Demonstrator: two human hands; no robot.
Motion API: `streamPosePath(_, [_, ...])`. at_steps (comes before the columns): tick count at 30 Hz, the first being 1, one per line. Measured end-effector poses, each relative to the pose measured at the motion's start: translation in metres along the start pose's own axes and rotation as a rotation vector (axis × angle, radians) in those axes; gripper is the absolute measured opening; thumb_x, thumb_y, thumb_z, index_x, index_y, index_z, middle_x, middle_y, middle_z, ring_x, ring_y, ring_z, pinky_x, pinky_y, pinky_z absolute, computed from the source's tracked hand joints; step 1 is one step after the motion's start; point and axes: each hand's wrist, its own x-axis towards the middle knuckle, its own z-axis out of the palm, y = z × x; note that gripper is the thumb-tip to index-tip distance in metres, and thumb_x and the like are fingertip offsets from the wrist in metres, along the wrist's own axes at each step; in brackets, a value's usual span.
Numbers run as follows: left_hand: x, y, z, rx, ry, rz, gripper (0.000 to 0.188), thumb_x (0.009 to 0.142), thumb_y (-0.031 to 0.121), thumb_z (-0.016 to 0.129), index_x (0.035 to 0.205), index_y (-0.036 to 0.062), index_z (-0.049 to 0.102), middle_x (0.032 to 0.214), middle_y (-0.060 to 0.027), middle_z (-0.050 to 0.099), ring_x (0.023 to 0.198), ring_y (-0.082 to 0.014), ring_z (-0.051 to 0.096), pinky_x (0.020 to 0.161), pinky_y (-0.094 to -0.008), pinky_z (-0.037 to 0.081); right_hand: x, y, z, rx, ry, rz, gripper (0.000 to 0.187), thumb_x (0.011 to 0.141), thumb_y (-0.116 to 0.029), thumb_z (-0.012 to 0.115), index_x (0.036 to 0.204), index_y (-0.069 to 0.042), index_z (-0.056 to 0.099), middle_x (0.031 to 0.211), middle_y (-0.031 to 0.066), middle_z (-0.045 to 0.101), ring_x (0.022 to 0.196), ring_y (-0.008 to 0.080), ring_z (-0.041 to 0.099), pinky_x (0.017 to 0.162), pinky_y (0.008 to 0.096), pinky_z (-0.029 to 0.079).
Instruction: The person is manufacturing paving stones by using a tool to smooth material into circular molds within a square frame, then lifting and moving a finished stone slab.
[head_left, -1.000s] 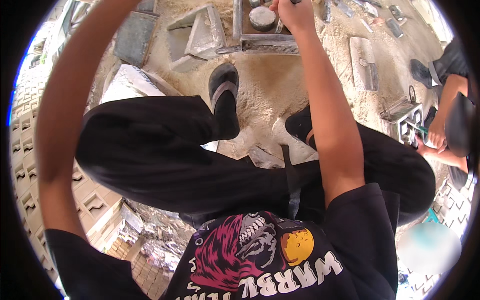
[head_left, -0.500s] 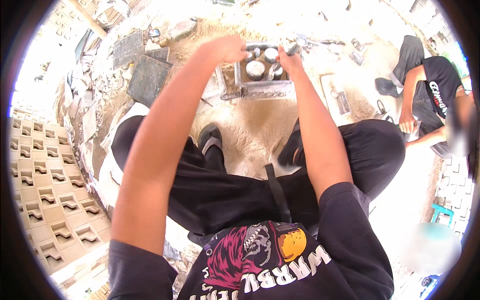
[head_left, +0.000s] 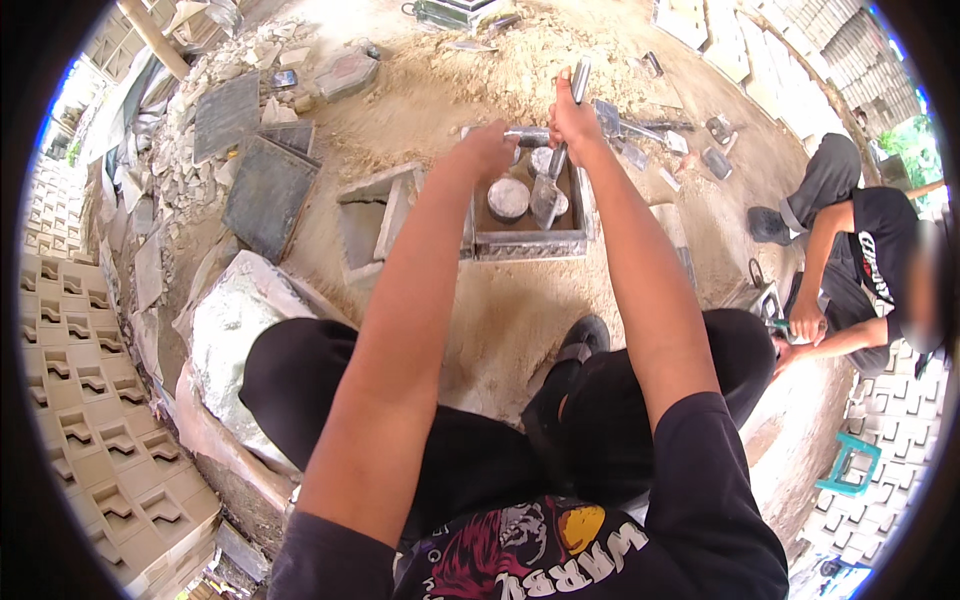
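Observation:
A rectangular metal mould frame (head_left: 530, 246) lies on the sandy ground in front of me. Inside it stand several round, pale-topped cylinders, the nearest cylinder (head_left: 508, 199) in full sight. My right hand (head_left: 574, 118) is closed round the handle of a small trowel (head_left: 547, 198), held steeply with its blade down among the cylinders. At the frame's far left corner is my left hand (head_left: 490, 150), its fingers curled beside a pale-topped piece. Whatever those fingers grip is mostly hidden by the hand.
Dark square slabs (head_left: 270, 195) and broken rubble lie to the left, with a pale, broken-edged frame (head_left: 385, 220) closer in. Metal tools (head_left: 640, 130) are scattered at the far right. A co-worker (head_left: 850, 250) sits at the right, hands on a small object. A teal stool (head_left: 850, 465) stands behind.
My view has shifted, so the mould frame sits lower in the picture, which is less glaring. My right hand keeps the trowel, now held more upright. My left hand stays at the frame's far left corner.

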Motion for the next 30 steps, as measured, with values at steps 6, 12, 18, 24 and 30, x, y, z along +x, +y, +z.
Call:
streamPosePath(6, [0.065, -0.019, 0.082, -0.522, -0.032, 0.067, 0.031, 0.093, 0.027, 0.052, 0.098, -0.0026, 0.059, 0.089, -0.0196, 0.066, 0.083, -0.0288, 0.064, 0.073, -0.0371, 0.048, 0.089, 0.008, 0.008, 0.171, -0.050, 0.329, 0.065, 0.090, -0.065, 0.041, 0.087, 0.000, 0.048, 0.062, 0.0038, 0.045, 0.044, 0.0133, 0.040, 0.042, 0.0313, 0.039])
streamPosePath(12, [0.046, 0.026, 0.115, -0.555, 0.165, -0.175, 0.024, 0.088, 0.018, 0.061, 0.092, -0.0053, 0.057, 0.076, -0.0184, 0.066, 0.071, -0.0298, 0.066, 0.066, -0.0393, 0.048, 0.130, 0.092, -0.006, -0.416, 0.127, -0.076, 0.059, 0.096, -0.053, 0.040, 0.088, 0.002, 0.058, 0.063, 0.0129, 0.054, 0.059, 0.0309, 0.058, 0.058, 0.0442, 0.048])
streamPosePath(18, [0.028, 0.020, 0.128, -0.457, 0.239, -0.307, 0.020, 0.087, 0.015, 0.061, 0.089, -0.0051, 0.056, 0.078, -0.0215, 0.064, 0.075, -0.0393, 0.062, 0.068, -0.0443, 0.046, 0.102, 0.080, 0.009, -0.800, 0.033, -0.192, 0.049, 0.092, -0.045, 0.052, 0.094, 0.003, 0.060, 0.102, 0.0255, 0.055, 0.102, 0.0420, 0.052, 0.087, 0.0520, 0.041])
streamPosePath(24, [0.034, 0.018, 0.120, -0.186, 0.354, -0.167, 0.025, 0.080, 0.006, 0.063, 0.104, -0.0020, 0.061, 0.086, -0.0225, 0.062, 0.087, -0.0393, 0.057, 0.077, -0.0469, 0.045, 0.089, 0.058, 0.013, -1.035, 0.060, -0.195, 0.038, 0.089, -0.034, 0.059, 0.103, 0.001, 0.058, 0.111, 0.0223, 0.052, 0.109, 0.0388, 0.050, 0.092, 0.0521, 0.038])
streamPosePath(30, [-0.013, 0.024, 0.067, -0.476, 0.200, -0.263, 0.027, 0.080, 0.000, 0.058, 0.107, 0.0000, 0.062, 0.101, -0.0173, 0.066, 0.095, -0.0300, 0.064, 0.084, -0.0367, 0.049, 0.014, 0.034, 0.012, -0.837, 0.043, -0.081, 0.031, 0.086, -0.024, 0.060, 0.109, -0.003, 0.057, 0.116, 0.0199, 0.050, 0.112, 0.0371, 0.049, 0.095, 0.0478, 0.038])
